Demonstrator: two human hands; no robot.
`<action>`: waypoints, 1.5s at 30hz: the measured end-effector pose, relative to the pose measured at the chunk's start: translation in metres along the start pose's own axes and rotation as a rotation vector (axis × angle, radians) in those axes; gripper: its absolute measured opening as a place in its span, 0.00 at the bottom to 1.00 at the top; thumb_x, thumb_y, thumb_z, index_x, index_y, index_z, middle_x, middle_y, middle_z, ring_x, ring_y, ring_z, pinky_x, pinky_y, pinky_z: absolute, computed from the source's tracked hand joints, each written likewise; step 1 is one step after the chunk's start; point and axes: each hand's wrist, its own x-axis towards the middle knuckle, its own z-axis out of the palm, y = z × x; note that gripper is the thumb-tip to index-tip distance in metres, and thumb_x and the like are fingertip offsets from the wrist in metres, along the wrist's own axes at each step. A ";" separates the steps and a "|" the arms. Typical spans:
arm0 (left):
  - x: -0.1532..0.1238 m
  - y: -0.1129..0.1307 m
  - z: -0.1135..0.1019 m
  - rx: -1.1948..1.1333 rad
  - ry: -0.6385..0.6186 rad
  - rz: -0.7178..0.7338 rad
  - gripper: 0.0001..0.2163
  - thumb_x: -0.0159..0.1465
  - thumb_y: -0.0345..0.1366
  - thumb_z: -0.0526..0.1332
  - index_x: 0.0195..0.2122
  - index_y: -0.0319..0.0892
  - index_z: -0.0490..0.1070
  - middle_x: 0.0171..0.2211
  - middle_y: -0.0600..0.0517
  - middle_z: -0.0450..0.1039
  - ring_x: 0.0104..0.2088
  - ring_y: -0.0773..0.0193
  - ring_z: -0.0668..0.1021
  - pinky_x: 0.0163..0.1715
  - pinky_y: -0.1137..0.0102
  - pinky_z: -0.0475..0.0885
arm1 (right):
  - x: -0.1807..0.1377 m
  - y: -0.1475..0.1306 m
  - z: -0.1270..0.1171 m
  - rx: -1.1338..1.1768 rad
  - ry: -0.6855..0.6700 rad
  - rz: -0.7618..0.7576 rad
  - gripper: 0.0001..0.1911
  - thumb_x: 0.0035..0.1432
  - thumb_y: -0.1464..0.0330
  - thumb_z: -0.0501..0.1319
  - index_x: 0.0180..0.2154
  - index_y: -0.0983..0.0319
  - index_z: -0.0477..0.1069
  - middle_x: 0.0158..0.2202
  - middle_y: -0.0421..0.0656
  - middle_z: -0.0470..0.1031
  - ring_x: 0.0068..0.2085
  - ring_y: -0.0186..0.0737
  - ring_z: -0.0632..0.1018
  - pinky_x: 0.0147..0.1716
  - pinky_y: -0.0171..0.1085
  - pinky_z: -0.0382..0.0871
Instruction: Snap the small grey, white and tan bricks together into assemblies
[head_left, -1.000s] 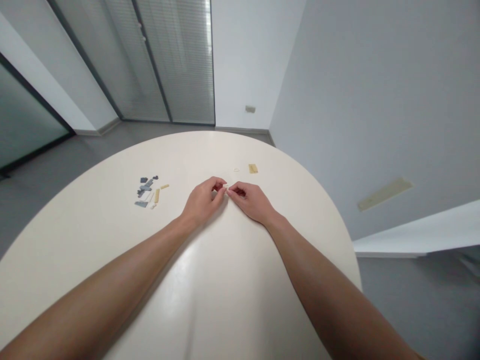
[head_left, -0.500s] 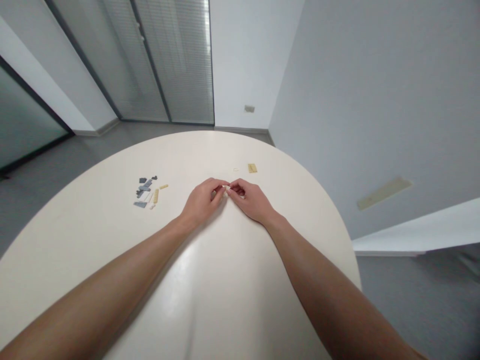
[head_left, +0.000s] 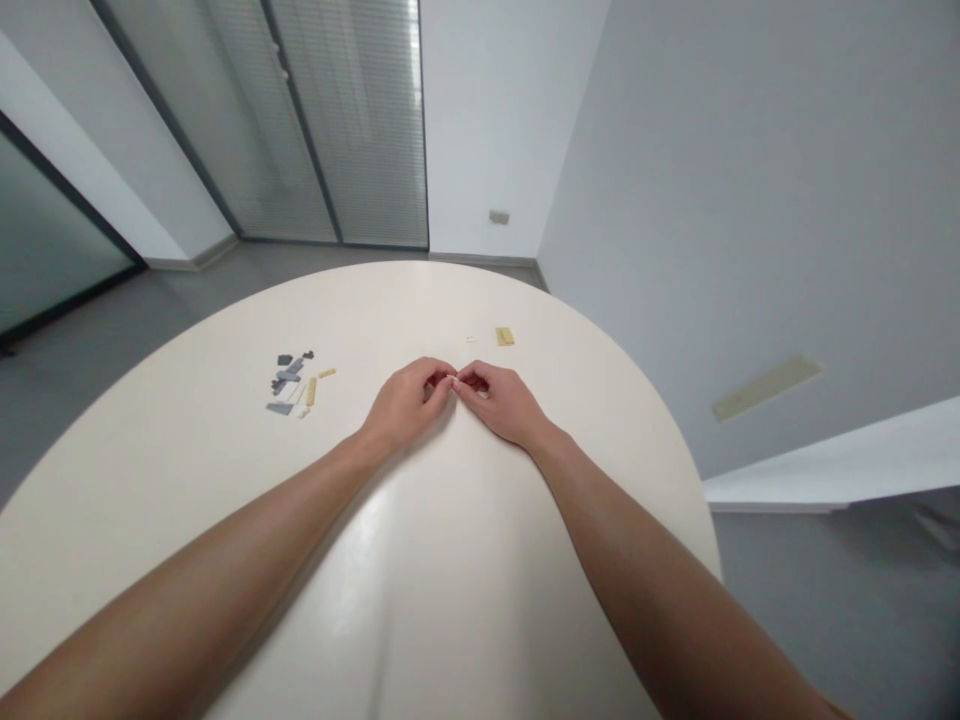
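My left hand (head_left: 405,403) and my right hand (head_left: 502,402) meet fingertip to fingertip above the middle of a round cream table (head_left: 420,600). Both are closed in a pinch on a tiny pale building piece (head_left: 452,380), mostly hidden by the fingers. To the left of my left hand lies a small pile of grey and tan flat bricks (head_left: 294,382). Beyond my right hand rest a tan plate (head_left: 505,336) and a tiny white piece (head_left: 471,340).
The table's far edge curves close behind the tan plate. Grey floor, a white wall and glass partitions with blinds (head_left: 345,120) lie beyond. A white ledge (head_left: 832,460) runs along the right.
The fingertips of both hands have closed tighter together, hiding more of the small pale piece. The arms have hardly shifted.
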 end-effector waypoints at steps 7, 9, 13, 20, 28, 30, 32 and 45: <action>0.000 0.000 0.000 0.005 -0.033 -0.011 0.10 0.67 0.38 0.56 0.44 0.43 0.75 0.37 0.50 0.79 0.33 0.62 0.76 0.35 0.66 0.69 | 0.001 0.002 0.000 -0.023 -0.003 0.002 0.11 0.67 0.61 0.58 0.41 0.60 0.76 0.38 0.43 0.81 0.38 0.38 0.78 0.39 0.36 0.67; 0.001 0.001 -0.001 0.013 -0.052 -0.013 0.10 0.67 0.38 0.56 0.44 0.43 0.75 0.36 0.50 0.79 0.32 0.62 0.75 0.34 0.67 0.68 | 0.001 0.001 0.000 -0.024 -0.001 0.001 0.11 0.67 0.61 0.59 0.40 0.60 0.75 0.38 0.43 0.81 0.37 0.37 0.78 0.39 0.36 0.67; 0.001 0.003 -0.001 0.032 -0.079 -0.026 0.11 0.68 0.39 0.56 0.45 0.44 0.74 0.35 0.51 0.79 0.30 0.62 0.74 0.32 0.67 0.67 | 0.001 0.001 0.000 -0.030 -0.003 0.007 0.10 0.67 0.61 0.59 0.41 0.59 0.75 0.38 0.43 0.81 0.37 0.38 0.78 0.39 0.37 0.67; 0.001 0.004 -0.002 0.060 -0.093 -0.026 0.11 0.68 0.39 0.55 0.45 0.44 0.74 0.35 0.51 0.79 0.31 0.61 0.76 0.32 0.66 0.67 | 0.000 0.001 0.000 -0.025 0.001 0.002 0.09 0.66 0.62 0.59 0.41 0.59 0.75 0.38 0.43 0.81 0.38 0.38 0.78 0.39 0.37 0.68; 0.002 0.005 -0.001 0.088 -0.093 -0.027 0.12 0.69 0.40 0.55 0.46 0.44 0.74 0.35 0.50 0.79 0.31 0.60 0.76 0.32 0.66 0.67 | 0.000 0.002 0.000 -0.018 -0.001 0.003 0.10 0.67 0.61 0.58 0.41 0.59 0.75 0.38 0.43 0.81 0.38 0.38 0.78 0.38 0.37 0.67; 0.001 0.005 -0.002 0.086 -0.095 -0.025 0.12 0.69 0.40 0.55 0.46 0.44 0.74 0.35 0.50 0.79 0.33 0.60 0.77 0.33 0.66 0.67 | -0.001 0.002 0.000 -0.011 0.001 -0.008 0.11 0.68 0.61 0.58 0.41 0.59 0.75 0.38 0.43 0.81 0.37 0.38 0.78 0.38 0.36 0.67; 0.001 0.005 -0.002 0.085 -0.096 -0.021 0.12 0.69 0.40 0.54 0.46 0.44 0.74 0.36 0.50 0.79 0.33 0.59 0.77 0.33 0.65 0.67 | -0.001 0.002 0.000 -0.008 0.000 -0.004 0.11 0.68 0.62 0.57 0.41 0.59 0.75 0.38 0.43 0.81 0.38 0.38 0.78 0.38 0.36 0.67; 0.001 0.006 -0.002 0.061 -0.092 -0.028 0.11 0.69 0.40 0.55 0.45 0.44 0.74 0.34 0.51 0.78 0.31 0.61 0.75 0.32 0.66 0.67 | 0.000 0.001 0.000 0.029 0.016 0.013 0.10 0.67 0.61 0.59 0.42 0.59 0.76 0.38 0.42 0.81 0.37 0.38 0.78 0.39 0.37 0.69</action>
